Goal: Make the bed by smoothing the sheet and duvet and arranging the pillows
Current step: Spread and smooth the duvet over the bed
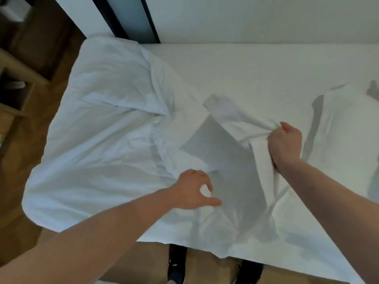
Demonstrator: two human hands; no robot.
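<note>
duvet (pixel 106 140) lies rumpled across left half of bed, far side folded back, bare sheet (pixel 256 64) beyond. your right hand (pixel 286 143) fists bunched fold; left hand (pixel 193 190) hovers, fingers loosely spread, holding nothing. one-handed pull likely drags duvet askew, deepens creases; near edge may slide toward floor (pixel 18 181).

Wooden floor (pixel 24 189), white wall (pixel 266 19), black shoes (pixel 176 263).

Left arm (pixel 92 232) and right arm (pixel 332 193): bare to frame edge, no sleeves. Feet: dark shoes (pixel 176 263), light mark on left one.
</note>
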